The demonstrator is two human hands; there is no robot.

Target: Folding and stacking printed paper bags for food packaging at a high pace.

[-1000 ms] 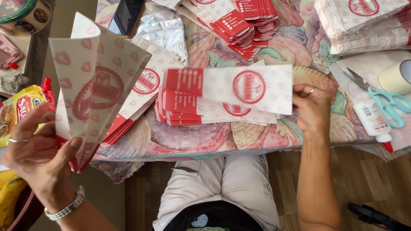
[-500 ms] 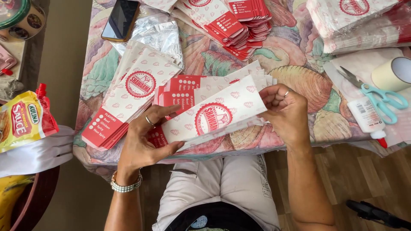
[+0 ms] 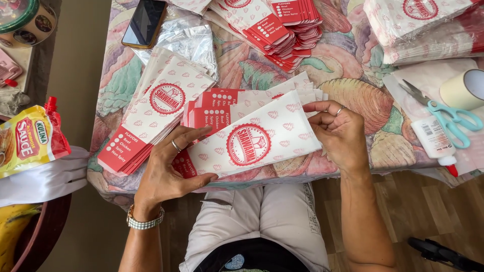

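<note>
A white paper bag (image 3: pixel 254 141) with a red round emblem and small red hearts lies flat across the table's front edge. My left hand (image 3: pixel 169 168) pinches its left end, thumb under and fingers on top. My right hand (image 3: pixel 340 133) holds its right end at the open mouth. Under it sits a fanned pile of the same bags (image 3: pixel 237 100) with red bottom flaps. Another pile of bags (image 3: pixel 156 113) lies just to the left.
More bag stacks (image 3: pixel 275 30) lie at the back, with a phone (image 3: pixel 145 22) and clear plastic (image 3: pixel 189 40). Scissors (image 3: pixel 443 113), a glue bottle (image 3: pixel 434 141) and a tape roll (image 3: pixel 464 89) sit right. A sauce pouch (image 3: pixel 27 138) rests left of the table.
My left hand set down the bag it held up at the left and came in to grip the bag that my right hand lifted from the pile.
</note>
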